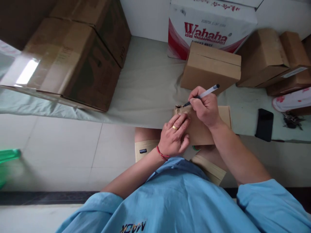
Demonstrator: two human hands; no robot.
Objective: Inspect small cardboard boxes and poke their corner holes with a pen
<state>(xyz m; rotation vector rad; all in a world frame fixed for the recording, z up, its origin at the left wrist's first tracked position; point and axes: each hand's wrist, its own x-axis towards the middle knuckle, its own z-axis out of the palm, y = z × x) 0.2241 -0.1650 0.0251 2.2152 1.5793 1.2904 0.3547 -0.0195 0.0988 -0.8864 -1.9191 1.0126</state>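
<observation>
A brown cardboard piece (201, 132), perhaps a flat box, lies at the table's front edge and juts out over it. My right hand (205, 105) is closed around a pen (209, 91) with a clear barrel and black end. Its tip points down-left at the cardboard's far left corner, beside a dark, scribbled or torn patch (179, 107). My left hand (175, 134) rests flat on the cardboard's left side with fingers stretched out. A gold ring and a red string bracelet are on it. Whether the tip touches the cardboard I cannot tell.
Large taped cartons (80, 61) stand at left on the cloth-covered table (143, 74). Behind are a white-and-red Wahaha carton (209, 29), a small brown box (211, 64) and more boxes (264, 58). A black phone (264, 125) and keys (293, 119) lie at right.
</observation>
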